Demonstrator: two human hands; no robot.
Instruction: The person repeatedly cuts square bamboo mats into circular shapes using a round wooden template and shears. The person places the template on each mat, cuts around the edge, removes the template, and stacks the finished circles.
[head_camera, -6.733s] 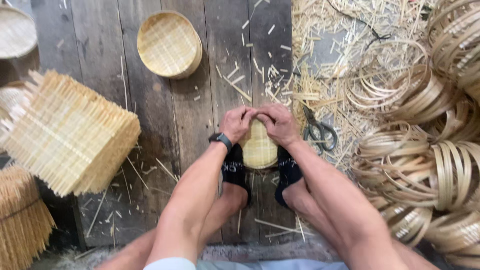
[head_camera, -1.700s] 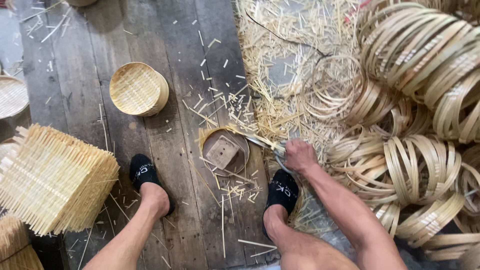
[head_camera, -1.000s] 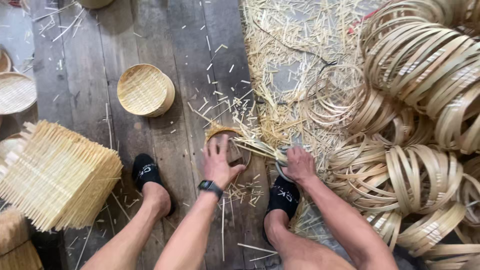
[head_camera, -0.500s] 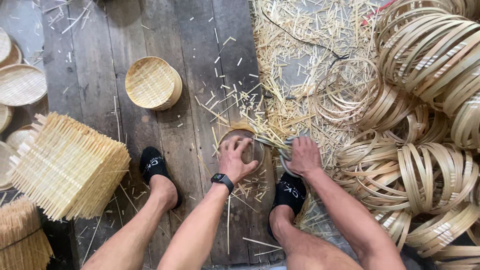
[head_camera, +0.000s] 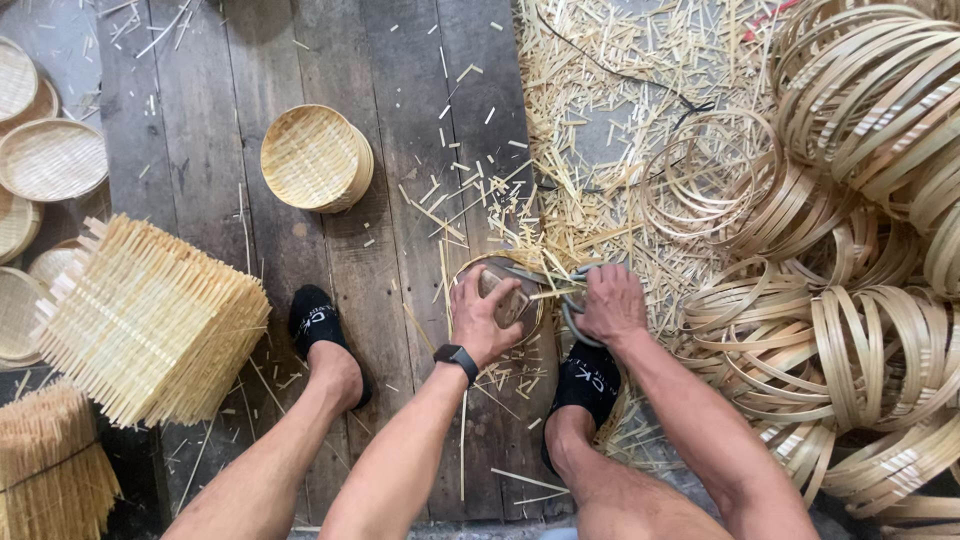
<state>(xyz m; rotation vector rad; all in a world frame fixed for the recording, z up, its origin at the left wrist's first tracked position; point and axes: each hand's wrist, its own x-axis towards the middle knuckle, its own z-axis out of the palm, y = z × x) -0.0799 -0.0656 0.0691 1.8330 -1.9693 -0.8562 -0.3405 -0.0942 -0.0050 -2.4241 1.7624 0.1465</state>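
A small round woven bamboo basket (head_camera: 520, 300) lies on the wooden floor between my feet. My left hand (head_camera: 482, 318), a black watch on its wrist, grips the basket from the near side, thumb over its rim. My right hand (head_camera: 610, 305) is closed around the grey handles of a pair of scissors (head_camera: 560, 285). Their blades point left across the basket's far rim, where loose strip ends stick out. The two hands are about a hand's width apart.
A stack of finished round baskets (head_camera: 315, 158) sits ahead on the planks, and a pile of square woven mats (head_camera: 150, 320) lies at left beside shallow trays (head_camera: 50, 160). Bamboo hoops (head_camera: 850, 330) crowd the right; offcuts (head_camera: 600, 130) litter the floor. My feet wear black socks (head_camera: 318, 320).
My left hand came in from the left and took hold of the basket. The right hand stayed at its rim with the scissors. The view shifted slightly.
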